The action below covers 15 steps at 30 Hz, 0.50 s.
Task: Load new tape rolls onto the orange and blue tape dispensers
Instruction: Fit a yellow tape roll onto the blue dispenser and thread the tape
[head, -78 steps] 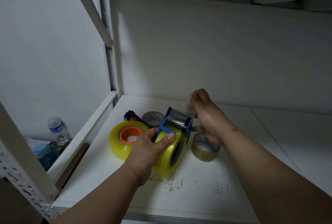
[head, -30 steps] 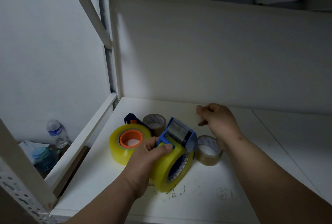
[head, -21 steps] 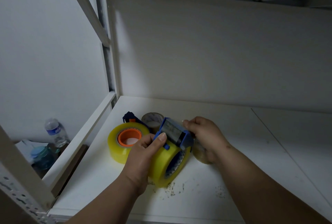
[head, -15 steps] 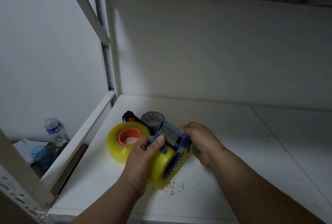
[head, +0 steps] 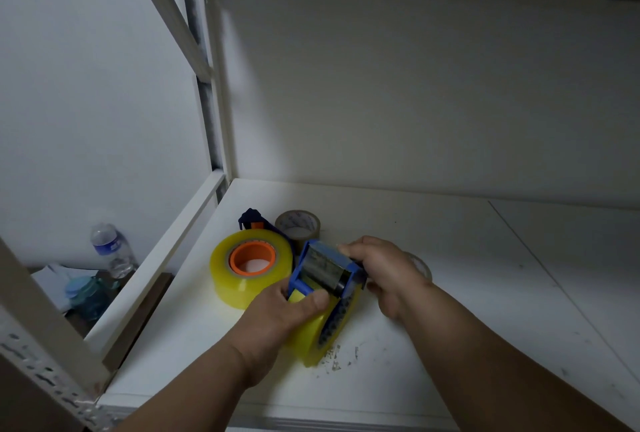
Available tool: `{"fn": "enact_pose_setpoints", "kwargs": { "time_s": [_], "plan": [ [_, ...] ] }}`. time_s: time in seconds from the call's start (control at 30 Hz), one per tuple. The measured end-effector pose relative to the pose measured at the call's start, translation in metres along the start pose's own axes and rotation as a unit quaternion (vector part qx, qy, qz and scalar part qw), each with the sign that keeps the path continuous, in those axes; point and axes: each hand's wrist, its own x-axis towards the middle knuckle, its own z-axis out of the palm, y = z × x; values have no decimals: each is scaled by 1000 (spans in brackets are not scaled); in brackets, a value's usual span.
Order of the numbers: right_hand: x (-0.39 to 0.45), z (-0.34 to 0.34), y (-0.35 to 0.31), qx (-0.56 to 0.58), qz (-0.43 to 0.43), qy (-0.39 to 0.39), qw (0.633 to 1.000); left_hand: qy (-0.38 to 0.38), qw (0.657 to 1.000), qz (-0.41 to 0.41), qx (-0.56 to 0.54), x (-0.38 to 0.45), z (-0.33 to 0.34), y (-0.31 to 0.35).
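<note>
The blue tape dispenser [head: 325, 268] stands on edge on the white shelf [head: 450, 258], with a yellow tape roll [head: 313, 334] mounted on it. My left hand [head: 277, 317] grips that roll and the dispenser's near side, thumb across the top. My right hand [head: 384, 268] is closed on the dispenser's far top end by the roller. To the left lies the orange dispenser [head: 252, 256], its hub inside another yellow roll [head: 225, 279], flat on the shelf.
A brown spent core [head: 298, 223] stands behind the dispensers; another core [head: 420, 265] is mostly hidden behind my right hand. A dark blue part [head: 250, 217] pokes out behind the orange dispenser. Water bottles [head: 110, 251] sit on the floor left of the shelf frame.
My right hand came back from the rear of the shelf and closed on the blue dispenser's top end. The dispenser and its roll tilted slightly toward me in my left hand.
</note>
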Motion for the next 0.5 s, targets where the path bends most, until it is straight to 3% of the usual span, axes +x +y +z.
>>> {"fn": "enact_pose_setpoints", "kwargs": {
  "time_s": [0.17, 0.4, 0.5],
  "plan": [
    [-4, 5, -2, -13, -6, -10, 1000, -121, 989, -39, -70, -6, -11, 0],
    [-4, 6, -5, -36, -1, -13, 999, -112, 989, -13, -91, -12, -7, 0],
    [-3, 5, -10, -31, -36, 4, 999, -95, 991, 3, -95, -13, -3, 0]
  ]
}}
